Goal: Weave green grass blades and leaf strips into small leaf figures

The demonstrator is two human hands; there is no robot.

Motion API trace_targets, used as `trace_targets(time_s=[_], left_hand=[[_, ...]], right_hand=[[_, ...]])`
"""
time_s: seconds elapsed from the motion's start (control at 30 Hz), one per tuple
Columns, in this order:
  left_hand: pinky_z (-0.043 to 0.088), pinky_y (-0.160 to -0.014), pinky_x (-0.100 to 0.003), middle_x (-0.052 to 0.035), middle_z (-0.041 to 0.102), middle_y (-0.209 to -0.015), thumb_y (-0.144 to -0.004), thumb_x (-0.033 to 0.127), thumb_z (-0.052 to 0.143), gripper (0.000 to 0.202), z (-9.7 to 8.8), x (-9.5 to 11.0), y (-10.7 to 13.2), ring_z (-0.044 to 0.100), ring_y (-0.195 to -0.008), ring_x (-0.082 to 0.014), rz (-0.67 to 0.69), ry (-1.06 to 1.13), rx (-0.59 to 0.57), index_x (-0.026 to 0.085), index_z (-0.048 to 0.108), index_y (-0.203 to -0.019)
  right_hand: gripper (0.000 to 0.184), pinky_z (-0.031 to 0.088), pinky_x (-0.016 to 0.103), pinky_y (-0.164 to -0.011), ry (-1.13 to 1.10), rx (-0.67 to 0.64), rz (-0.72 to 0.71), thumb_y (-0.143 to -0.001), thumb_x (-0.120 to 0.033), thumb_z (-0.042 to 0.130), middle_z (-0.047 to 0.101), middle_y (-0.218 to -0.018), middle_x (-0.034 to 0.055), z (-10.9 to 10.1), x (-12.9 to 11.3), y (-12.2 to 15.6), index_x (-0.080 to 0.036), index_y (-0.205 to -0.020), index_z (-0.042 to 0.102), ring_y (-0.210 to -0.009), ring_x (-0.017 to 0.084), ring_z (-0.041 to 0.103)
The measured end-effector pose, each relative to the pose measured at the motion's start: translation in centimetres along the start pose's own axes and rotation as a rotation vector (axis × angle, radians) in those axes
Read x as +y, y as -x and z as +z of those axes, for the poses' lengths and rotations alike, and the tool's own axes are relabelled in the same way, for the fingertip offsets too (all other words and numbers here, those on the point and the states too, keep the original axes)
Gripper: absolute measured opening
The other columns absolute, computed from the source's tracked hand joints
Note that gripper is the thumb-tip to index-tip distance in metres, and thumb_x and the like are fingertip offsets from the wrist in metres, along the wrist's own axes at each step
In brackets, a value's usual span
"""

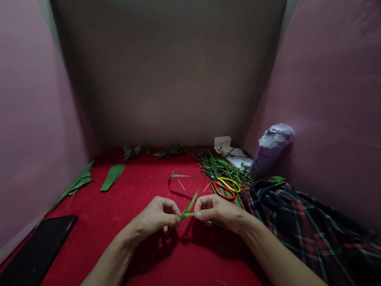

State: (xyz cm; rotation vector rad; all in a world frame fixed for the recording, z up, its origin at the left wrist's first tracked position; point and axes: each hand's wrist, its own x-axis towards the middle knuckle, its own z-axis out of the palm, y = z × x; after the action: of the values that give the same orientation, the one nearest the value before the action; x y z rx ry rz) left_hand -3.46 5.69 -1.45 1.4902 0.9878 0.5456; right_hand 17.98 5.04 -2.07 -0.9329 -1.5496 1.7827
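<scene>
My left hand (157,216) and my right hand (217,209) meet above the red cloth (149,267), both pinched on one narrow green leaf strip (189,207). The strip runs from between the fingertips up and to the right, ending in a point. A thin curled leaf strip (177,177) lies on the cloth just beyond the hands. Red and yellow handled scissors (225,186) rest on a pile of green leaf strips (222,167) close to my right hand.
A black flat slab (28,262) lies at the left front. Cut leaf pieces (111,176) sit at the left and along the back. A purple wrapped bottle (270,150), a plaid cloth (310,225) and white paper (223,144) are at the right. Board walls enclose three sides.
</scene>
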Motion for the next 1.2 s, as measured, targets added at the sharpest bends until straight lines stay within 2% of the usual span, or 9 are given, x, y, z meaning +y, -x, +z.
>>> trace_targets(time_s=[0.17,0.27,0.43,0.53,0.63,0.83,0.93,1.1,1.2], left_hand=[[0.034,-0.04,-0.019,0.0013,0.053,-0.046,-0.061,0.017,0.061,0.006,0.1,0.5,0.4,0.043,-0.037,-0.0064,-0.014,0.102,-0.007,0.011,0.06,-0.06],[0.034,-0.04,-0.019,0.0016,0.054,-0.048,-0.062,0.018,0.063,0.007,0.1,0.3,0.3,0.041,-0.038,-0.0053,-0.001,0.253,0.063,0.011,0.06,-0.061],[0.036,-0.039,-0.019,-0.0006,0.057,-0.053,-0.06,0.018,0.065,0.01,0.5,0.6,0.2,0.043,-0.039,-0.0059,-0.042,0.468,0.099,0.011,0.059,-0.063],[0.034,-0.037,-0.018,-0.0024,0.059,-0.054,-0.059,0.018,0.066,0.011,1.0,1.3,0.4,0.043,-0.038,-0.0057,-0.054,0.482,0.111,0.01,0.059,-0.062],[0.033,-0.036,-0.018,-0.0026,0.059,-0.053,-0.059,0.017,0.065,0.01,1.4,2.0,0.9,0.043,-0.037,-0.0057,-0.06,0.48,0.12,0.011,0.058,-0.059],[0.033,-0.036,-0.018,-0.0032,0.059,-0.055,-0.061,0.018,0.063,0.009,1.2,3.4,1.5,0.043,-0.04,-0.0063,-0.044,0.392,0.089,0.01,0.06,-0.061],[0.034,-0.039,-0.019,-0.003,0.059,-0.056,-0.06,0.02,0.064,0.01,1.0,4.8,1.3,0.044,-0.043,-0.0066,-0.019,0.355,0.073,0.01,0.059,-0.061],[0.033,-0.041,-0.019,-0.0029,0.06,-0.057,-0.059,0.017,0.063,0.008,0.9,7.1,0.0,0.044,-0.044,-0.0063,0.04,0.328,0.085,0.011,0.059,-0.061],[0.034,-0.042,-0.02,-0.0038,0.061,-0.057,-0.059,0.017,0.063,0.007,0.6,7.8,-1.1,0.045,-0.045,-0.007,0.065,0.311,0.104,0.011,0.059,-0.06]], right_hand=[[0.018,0.03,0.019,-0.049,0.147,0.023,-0.004,-0.069,-0.026,0.064,0.049,-0.057,-0.0036,0.1,-0.4,0.2,-0.012,-0.071,0.053,-0.049,0.006,0.042],[0.019,0.037,0.021,-0.056,0.241,0.13,-0.126,-0.071,-0.025,0.063,0.053,-0.068,-0.0016,1.1,-0.8,0.6,-0.015,-0.082,0.052,-0.059,0.009,0.048],[0.023,0.039,0.025,-0.068,0.823,0.37,-0.424,-0.075,-0.014,0.056,0.055,-0.088,0.003,3.2,-1.6,1.2,-0.019,-0.097,0.05,-0.075,0.014,0.05],[0.012,0.038,0.025,-0.065,1.064,0.43,-0.499,-0.083,-0.013,0.045,0.054,-0.087,0.0049,3.7,-1.9,1.0,-0.017,-0.092,0.051,-0.071,0.014,0.05],[0.015,0.037,0.024,-0.06,1.2,0.467,-0.554,-0.087,-0.016,0.038,0.053,-0.076,0.0044,3.7,-2.3,0.7,-0.015,-0.083,0.052,-0.064,0.013,0.049],[0.014,0.034,0.028,-0.066,1.488,0.514,-0.693,-0.084,-0.014,0.044,0.055,-0.076,0.0053,3.6,-3.8,1.4,-0.016,-0.078,0.056,-0.071,0.017,0.049],[0.014,0.034,0.026,-0.06,1.495,0.564,-0.636,-0.083,-0.012,0.044,0.056,-0.075,0.0046,3.5,-4.5,1.6,-0.016,-0.079,0.056,-0.063,0.015,0.049],[0.014,0.037,0.023,-0.063,1.257,0.635,-0.601,-0.076,-0.005,0.044,0.056,-0.075,0.0045,2.4,-5.9,0.6,-0.015,-0.08,0.053,-0.067,0.014,0.052],[0.016,0.036,0.022,-0.061,1.221,0.646,-0.595,-0.07,-0.003,0.045,0.055,-0.071,0.0024,1.4,-6.9,-0.7,-0.016,-0.076,0.052,-0.065,0.013,0.05]])
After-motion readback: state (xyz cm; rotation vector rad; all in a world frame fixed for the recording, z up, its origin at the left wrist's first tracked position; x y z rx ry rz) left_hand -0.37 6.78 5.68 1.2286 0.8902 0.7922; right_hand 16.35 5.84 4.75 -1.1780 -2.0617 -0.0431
